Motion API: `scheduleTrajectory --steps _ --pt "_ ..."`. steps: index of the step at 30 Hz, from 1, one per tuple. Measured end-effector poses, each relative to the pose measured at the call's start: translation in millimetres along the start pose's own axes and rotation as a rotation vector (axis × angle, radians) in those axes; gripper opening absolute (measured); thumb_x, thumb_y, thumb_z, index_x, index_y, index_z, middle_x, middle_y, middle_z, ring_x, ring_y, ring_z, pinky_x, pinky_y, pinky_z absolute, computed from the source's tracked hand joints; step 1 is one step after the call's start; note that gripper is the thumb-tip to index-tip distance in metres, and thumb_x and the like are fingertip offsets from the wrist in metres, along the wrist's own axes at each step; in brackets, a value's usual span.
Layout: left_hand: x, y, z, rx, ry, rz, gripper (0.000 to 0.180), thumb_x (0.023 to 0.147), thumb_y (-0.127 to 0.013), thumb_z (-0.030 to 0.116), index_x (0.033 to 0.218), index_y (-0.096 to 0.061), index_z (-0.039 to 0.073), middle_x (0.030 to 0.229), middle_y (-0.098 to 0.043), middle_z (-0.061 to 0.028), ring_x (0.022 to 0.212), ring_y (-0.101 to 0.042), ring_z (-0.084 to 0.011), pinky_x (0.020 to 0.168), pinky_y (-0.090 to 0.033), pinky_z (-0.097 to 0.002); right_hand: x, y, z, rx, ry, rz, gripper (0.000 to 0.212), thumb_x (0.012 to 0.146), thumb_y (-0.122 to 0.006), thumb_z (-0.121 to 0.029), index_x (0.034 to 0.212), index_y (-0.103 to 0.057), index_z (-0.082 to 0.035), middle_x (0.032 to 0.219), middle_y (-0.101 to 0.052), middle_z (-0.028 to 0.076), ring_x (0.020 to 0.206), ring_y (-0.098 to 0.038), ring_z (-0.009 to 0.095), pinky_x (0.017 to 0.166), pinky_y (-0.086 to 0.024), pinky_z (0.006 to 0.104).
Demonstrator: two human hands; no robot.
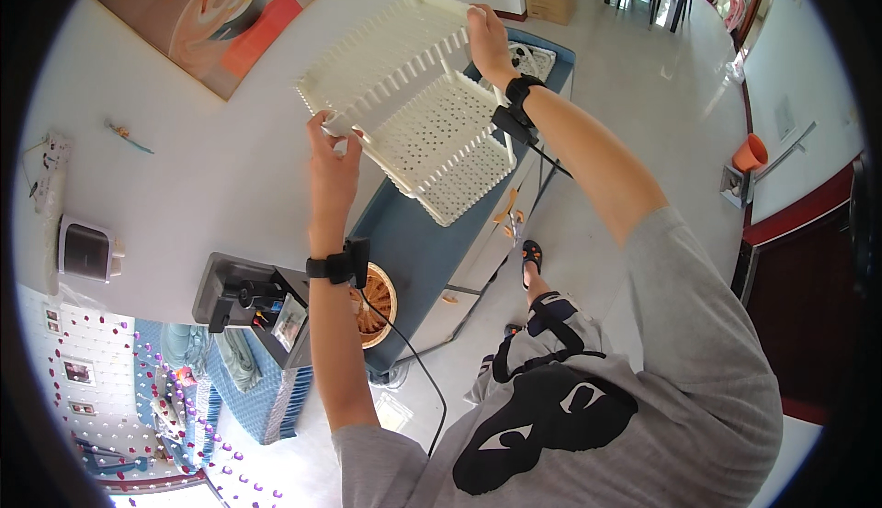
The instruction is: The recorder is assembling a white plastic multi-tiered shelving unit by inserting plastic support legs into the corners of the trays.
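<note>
A cream plastic tiered rack (446, 122) with perforated shelves and slotted edges is held up, tilted, above a long blue cabinet top (413, 246). My left hand (333, 166) grips the near left corner of its upper tier, thumb and fingers closed on the frame. At the upper right corner, my right hand (491, 46) is wrapped round the rim of the same tier. Each wrist wears a black band with a small box and a cable. Whether the rack's lower edge touches the cabinet top cannot be told.
On the cabinet stand a round wicker basket (392, 299) and a white perforated basket (537, 60). A grey open box (215, 278) holding black items is by my left forearm. A painting (207, 26) hangs at upper left. An orange pot (751, 152) stands at right.
</note>
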State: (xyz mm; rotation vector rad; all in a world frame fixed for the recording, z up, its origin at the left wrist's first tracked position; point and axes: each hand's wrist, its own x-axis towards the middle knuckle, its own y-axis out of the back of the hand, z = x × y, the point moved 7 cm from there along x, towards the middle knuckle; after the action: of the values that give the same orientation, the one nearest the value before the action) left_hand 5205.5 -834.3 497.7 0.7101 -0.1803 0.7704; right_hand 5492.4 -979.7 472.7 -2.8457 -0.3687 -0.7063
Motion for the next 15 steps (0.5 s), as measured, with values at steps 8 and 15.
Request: scheduleTrajectory --steps 8,15 --pt "-1 0 -2 -0.038 -0.078 -0.056 0.036 0.096 -0.046 0.007 0.129 -0.031 0.007 0.095 -0.062 -0.0066 0.051 -0.041 -0.0055 0.045 -0.035 -0.0213 -1 0 -5 0.047 -0.004 -0.031 0.044 0.088 -0.044 -0.034 0.112 -0.055 0.002 0.073 -0.054 0.008 0.070 -0.050 0.018 0.069 -0.042 0.0325" --pt "-12 -1 6 -0.033 0.036 -0.052 0.037 0.096 -0.048 0.008 0.130 -0.032 0.009 0.094 -0.068 -0.0146 0.063 -0.059 -0.0182 0.065 -0.048 -0.0313 1 -1 2 0.042 -0.028 0.005 0.043 0.089 -0.043 -0.034 0.110 -0.055 0.002 0.075 -0.055 0.010 0.071 -0.050 0.020 0.069 -0.042 0.0341"
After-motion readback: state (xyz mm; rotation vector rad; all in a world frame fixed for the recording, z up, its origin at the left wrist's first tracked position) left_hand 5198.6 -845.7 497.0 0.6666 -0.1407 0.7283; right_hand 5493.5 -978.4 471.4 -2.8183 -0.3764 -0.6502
